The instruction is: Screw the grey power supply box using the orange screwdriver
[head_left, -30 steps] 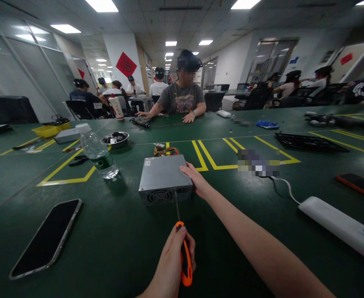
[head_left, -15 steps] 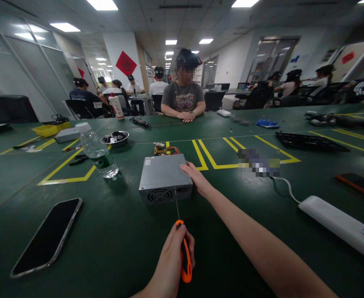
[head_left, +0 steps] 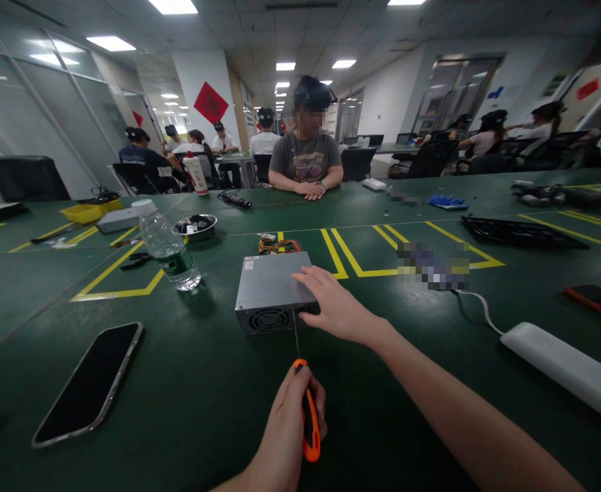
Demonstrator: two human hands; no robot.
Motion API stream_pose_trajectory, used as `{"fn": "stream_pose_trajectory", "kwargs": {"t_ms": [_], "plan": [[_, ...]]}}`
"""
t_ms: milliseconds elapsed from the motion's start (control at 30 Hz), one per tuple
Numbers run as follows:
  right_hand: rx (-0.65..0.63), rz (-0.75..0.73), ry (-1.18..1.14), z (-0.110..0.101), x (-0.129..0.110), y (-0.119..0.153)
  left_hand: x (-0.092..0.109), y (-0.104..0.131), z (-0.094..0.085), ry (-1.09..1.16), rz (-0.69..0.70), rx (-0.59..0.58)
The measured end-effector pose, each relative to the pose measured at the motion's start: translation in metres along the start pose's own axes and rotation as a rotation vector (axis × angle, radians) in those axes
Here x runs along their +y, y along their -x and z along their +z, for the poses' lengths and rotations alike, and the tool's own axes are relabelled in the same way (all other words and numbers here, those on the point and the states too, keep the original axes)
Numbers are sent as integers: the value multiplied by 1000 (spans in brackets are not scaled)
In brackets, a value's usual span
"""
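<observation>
A grey metal power supply box [head_left: 272, 283] lies on the green table, its round fan grille facing me and a bundle of coloured wires [head_left: 279, 244] behind it. My left hand [head_left: 300, 410] is wrapped round the orange and black handle of a screwdriver [head_left: 310, 427]. The thin shaft points away from me, its tip at the front face of the box, right of the grille. Over the right front corner of the box is my right hand [head_left: 334, 304], fingers apart, fingertips at the top and thumb near the front face.
A water bottle [head_left: 169, 253] and a metal bowl [head_left: 195, 227] stand left of the box. Nearer on the left lies a phone [head_left: 89, 383]. A white power strip [head_left: 561, 369] with a cable is at the right. A person [head_left: 306, 154] sits across the table [head_left: 202, 424].
My right hand has shifted from the right side of the box onto its front right corner, with the fingers spread. The view has turned slightly left. The screwdriver is still in my left hand.
</observation>
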State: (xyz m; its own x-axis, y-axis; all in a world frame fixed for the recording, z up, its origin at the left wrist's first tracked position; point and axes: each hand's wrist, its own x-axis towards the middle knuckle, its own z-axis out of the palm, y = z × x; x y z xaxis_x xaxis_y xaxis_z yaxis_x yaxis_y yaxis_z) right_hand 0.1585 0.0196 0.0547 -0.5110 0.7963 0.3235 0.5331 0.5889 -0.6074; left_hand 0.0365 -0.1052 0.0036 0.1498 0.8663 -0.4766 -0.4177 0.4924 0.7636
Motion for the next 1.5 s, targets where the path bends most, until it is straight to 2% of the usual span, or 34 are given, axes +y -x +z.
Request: {"fn": "stream_pose_trajectory", "kwargs": {"t_ms": [300,800,1067,1300,1500], "plan": [[17,-24,133,5,4,-1,1,3,2,24,-31,-21],[17,-22,110,3,5,-1,4,3,2,-10,-53,0],[33,16,133,8,1,1,6,4,2,58,-84,2],[41,45,154,10,-3,1,4,6,3,40,-47,4],[35,51,179,10,-3,0,10,6,6,87,-91,4]]}}
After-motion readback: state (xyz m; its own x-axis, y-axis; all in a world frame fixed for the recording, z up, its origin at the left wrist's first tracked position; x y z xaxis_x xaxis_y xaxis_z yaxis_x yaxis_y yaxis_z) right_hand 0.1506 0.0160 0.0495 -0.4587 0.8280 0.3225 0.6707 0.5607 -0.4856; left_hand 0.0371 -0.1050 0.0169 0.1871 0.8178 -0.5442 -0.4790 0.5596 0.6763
